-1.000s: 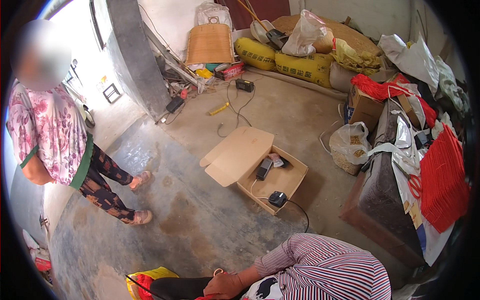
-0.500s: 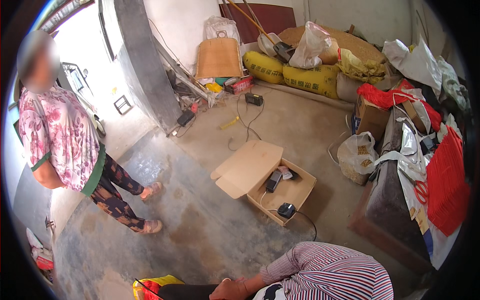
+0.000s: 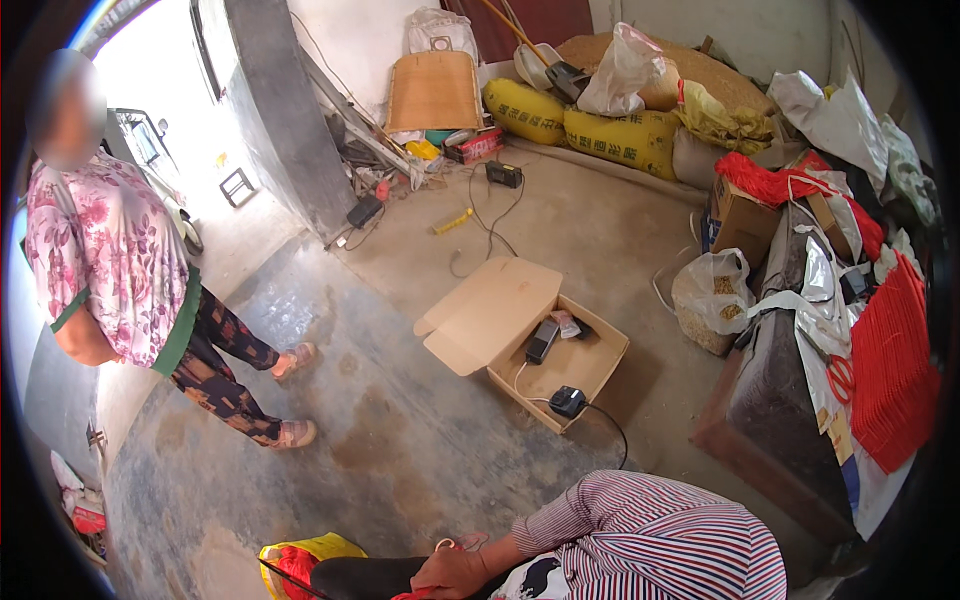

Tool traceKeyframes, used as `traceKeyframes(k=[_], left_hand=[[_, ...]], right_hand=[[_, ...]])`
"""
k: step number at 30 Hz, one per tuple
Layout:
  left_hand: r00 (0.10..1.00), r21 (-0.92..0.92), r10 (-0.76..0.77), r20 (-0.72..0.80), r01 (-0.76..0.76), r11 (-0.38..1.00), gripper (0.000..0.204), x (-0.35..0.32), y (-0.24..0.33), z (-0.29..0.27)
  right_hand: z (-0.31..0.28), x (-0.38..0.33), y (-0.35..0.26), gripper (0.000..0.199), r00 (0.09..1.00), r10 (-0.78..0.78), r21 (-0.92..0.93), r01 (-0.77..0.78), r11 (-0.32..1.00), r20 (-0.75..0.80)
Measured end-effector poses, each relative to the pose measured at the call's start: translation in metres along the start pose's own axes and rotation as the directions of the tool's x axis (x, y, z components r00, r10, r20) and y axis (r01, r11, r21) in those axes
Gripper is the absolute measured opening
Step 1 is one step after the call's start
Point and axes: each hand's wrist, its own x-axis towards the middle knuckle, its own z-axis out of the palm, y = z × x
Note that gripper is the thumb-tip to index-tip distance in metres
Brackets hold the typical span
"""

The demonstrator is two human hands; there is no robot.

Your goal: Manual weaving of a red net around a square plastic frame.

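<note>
My right hand (image 3: 447,574) is low in the view over my dark-trousered leg, its fingers curled closed. A bit of red material (image 3: 412,595) shows at the fingers, mostly cut off by the lower edge. Just beyond the hand is a small pale ring-shaped thing (image 3: 444,545), too small to name. My right arm wears a striped sleeve (image 3: 590,510). Left of my leg lies a yellow bag (image 3: 345,545) with a red bundle (image 3: 292,563) in it, and a dark strap or cord crosses it. My left hand is out of view.
An open cardboard box (image 3: 598,385) on the floor holds black adapters (image 3: 543,341) with cables. At left stands a person (image 3: 115,260) in a floral top. Yellow sacks (image 3: 620,140) lie along the back wall. Bags, red sheets (image 3: 893,365) and red-handled scissors (image 3: 840,378) cover the right side.
The view has shifted slightly, so room things sit higher and further left. More of my right hand and the yellow bag shows. Red material now appears at my fingers.
</note>
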Motion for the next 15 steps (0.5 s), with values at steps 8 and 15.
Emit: traceKeyframes(k=[8, 15], left_hand=[[0.989, -0.149, -0.125, -0.083, 0.111, 0.983, 0.045, -0.002, 0.017, 0.014], [0.974, -0.209, -0.211, -0.081, 0.191, 0.959, 0.05, -0.002, 0.01, 0.006]], right_hand=[[0.007, -0.001, 0.005, 0.029, 1.0, -0.012, 0.03, 0.013, 0.999, -0.026], [0.007, 0.0, 0.006, 0.029, 1.0, -0.027, 0.018, 0.027, 0.999, -0.003]])
